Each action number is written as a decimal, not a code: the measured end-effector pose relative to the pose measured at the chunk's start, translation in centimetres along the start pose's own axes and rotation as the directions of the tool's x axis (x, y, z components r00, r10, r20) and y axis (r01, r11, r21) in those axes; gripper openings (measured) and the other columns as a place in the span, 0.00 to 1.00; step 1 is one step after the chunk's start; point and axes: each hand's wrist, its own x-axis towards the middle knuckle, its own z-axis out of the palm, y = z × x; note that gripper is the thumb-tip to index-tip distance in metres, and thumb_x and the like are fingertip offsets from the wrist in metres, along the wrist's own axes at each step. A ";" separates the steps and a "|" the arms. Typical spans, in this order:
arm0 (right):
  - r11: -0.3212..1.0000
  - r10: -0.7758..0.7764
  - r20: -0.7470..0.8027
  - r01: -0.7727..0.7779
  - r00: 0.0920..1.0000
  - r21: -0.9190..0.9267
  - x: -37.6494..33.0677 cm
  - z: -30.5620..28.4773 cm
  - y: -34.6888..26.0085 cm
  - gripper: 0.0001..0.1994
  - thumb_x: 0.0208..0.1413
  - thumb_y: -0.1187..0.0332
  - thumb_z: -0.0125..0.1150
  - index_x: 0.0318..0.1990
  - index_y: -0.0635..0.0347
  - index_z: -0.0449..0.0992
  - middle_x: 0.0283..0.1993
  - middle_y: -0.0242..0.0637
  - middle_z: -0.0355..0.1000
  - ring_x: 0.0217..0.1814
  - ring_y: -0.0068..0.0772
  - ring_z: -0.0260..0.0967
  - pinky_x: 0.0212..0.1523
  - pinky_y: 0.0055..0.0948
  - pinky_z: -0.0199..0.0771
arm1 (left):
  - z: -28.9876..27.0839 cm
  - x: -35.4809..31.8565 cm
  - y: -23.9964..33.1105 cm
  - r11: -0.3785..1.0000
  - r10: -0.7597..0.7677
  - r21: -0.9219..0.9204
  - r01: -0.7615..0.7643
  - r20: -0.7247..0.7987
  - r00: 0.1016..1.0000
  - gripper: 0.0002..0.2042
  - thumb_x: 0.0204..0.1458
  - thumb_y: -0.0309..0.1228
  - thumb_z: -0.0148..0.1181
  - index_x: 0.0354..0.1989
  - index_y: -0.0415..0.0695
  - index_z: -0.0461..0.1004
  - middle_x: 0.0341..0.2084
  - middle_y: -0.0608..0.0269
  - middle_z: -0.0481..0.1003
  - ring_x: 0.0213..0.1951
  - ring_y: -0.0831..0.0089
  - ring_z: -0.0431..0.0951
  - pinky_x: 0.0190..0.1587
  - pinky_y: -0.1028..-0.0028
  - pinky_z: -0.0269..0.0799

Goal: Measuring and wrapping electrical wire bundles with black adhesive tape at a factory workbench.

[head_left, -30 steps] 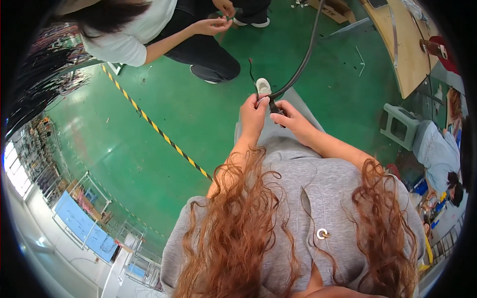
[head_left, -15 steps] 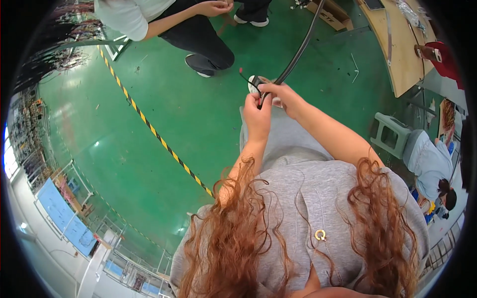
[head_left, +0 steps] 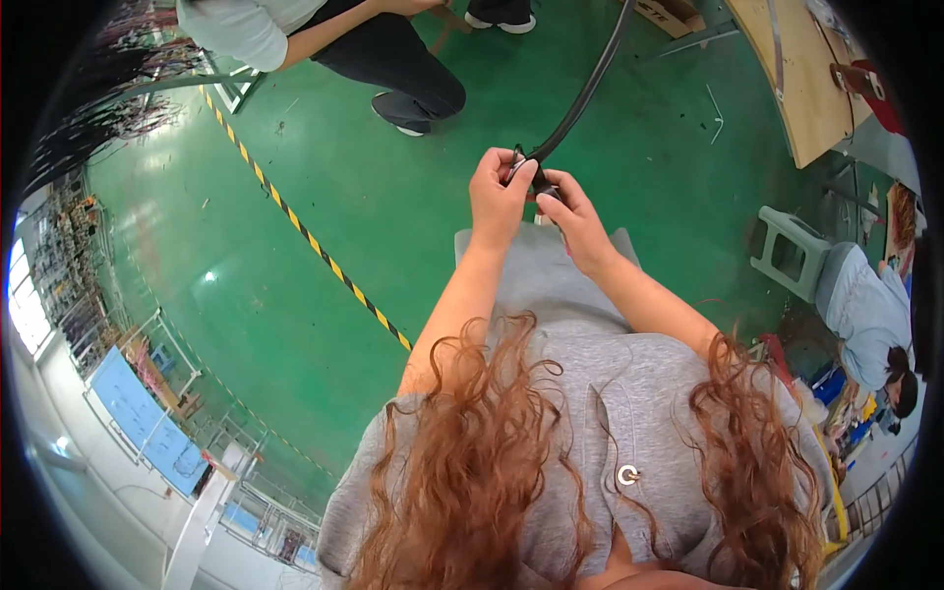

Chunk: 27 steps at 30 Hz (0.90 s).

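The left hand [head_left: 499, 189] has its grip closed on the end of a thick black cable [head_left: 580, 98], fingers pinched over the tip, while the right hand [head_left: 570, 211] closes on the same end from just beside and below, the two hands touching. The cable rises from the hands in a curve toward the top of the view, held above the person's grey-clad lap and the green floor [head_left: 324, 147]. Farther out, a yellow-and-black striped line [head_left: 305, 231] crosses the floor, another person [head_left: 334, 39] crouches at the top, and a pale plastic stool [head_left: 787, 251] stands to the right.

black cable [head_left: 580, 98] | thick, curved | near end pinched between both hands | runs up out of view
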 end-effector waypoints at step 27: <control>0.733 -0.499 -0.025 0.406 0.866 -0.546 3.8 4.1 -4.0 0.14 0.41 0.68 0.64 0.34 0.60 0.68 0.32 0.29 0.64 0.32 0.19 0.60 0.32 0.19 0.60 | -1.5 1.0 1.7 0.928 0.263 -0.295 -0.227 0.089 0.961 0.10 0.49 0.20 0.52 0.36 0.41 0.58 0.24 0.73 0.59 0.24 0.87 0.57 0.27 0.88 0.57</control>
